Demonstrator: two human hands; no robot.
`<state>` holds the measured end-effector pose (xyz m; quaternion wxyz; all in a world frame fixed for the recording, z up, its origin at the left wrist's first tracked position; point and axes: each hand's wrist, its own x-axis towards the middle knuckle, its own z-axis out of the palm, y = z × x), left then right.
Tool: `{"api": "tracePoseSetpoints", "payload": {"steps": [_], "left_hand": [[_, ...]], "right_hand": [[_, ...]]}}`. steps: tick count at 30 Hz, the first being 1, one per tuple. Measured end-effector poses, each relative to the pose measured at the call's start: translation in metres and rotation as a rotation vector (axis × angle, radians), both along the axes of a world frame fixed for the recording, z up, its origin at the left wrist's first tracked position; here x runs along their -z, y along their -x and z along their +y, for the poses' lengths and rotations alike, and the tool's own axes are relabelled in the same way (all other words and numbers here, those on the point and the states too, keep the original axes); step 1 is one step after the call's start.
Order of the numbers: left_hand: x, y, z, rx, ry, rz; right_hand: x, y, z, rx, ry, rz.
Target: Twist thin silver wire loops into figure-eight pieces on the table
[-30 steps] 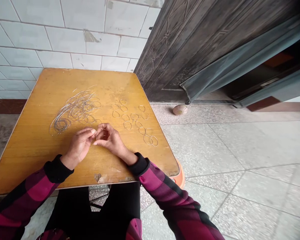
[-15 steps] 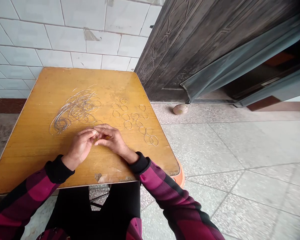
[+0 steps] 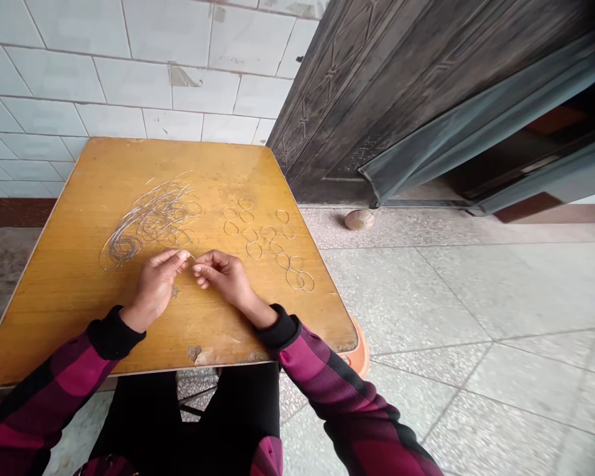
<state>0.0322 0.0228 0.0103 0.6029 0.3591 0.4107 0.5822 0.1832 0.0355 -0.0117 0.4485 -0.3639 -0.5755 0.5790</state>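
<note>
A thin piece of wire (image 3: 192,256) spans the small gap between my two hands, most of it hidden by fingers. My left hand (image 3: 159,281) is closed, pinching one side of it between thumb and forefinger. Opposite, my right hand (image 3: 223,274) has its fingers closed on the other side. Just beyond my left hand lies a tangled heap of wire (image 3: 151,215), coiled at its near end and loose at the far end. Several wire rings (image 3: 254,250) are spread on the wooden table (image 3: 228,330) to the right of my hands.
A white tiled wall (image 3: 129,86) borders the table's far side. On the right stand a dark carved door (image 3: 337,132) and a grey-blue curtain (image 3: 416,162). Part of an orange stool (image 3: 359,354) shows beside the table's right corner. A roundish object (image 3: 359,219) lies on the floor.
My hands have drawn slightly apart, and the wire now shows between them. My right hand's fingers have curled in more. The view has shifted a little.
</note>
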Motion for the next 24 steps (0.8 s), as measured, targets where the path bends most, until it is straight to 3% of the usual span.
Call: {"api": "tracePoseSetpoints", "payload": {"steps": [4,10,14,24], "left_hand": [[0.003,0.0,0.0,0.008,0.034,0.018],[-0.003,0.0,-0.001,0.086,0.076,-0.009],[-0.004,0.006,0.001,0.062,0.101,-0.033],[-0.004,0.014,0.004,0.178,0.05,0.268]], "right_hand": [[-0.003,0.001,-0.001,-0.031,0.129,0.05],[-0.007,-0.002,0.0,-0.032,0.151,0.035],[-0.011,-0.01,0.001,-0.026,0.18,-0.012],[-0.018,-0.02,0.001,-0.111,0.121,-0.103]]}}
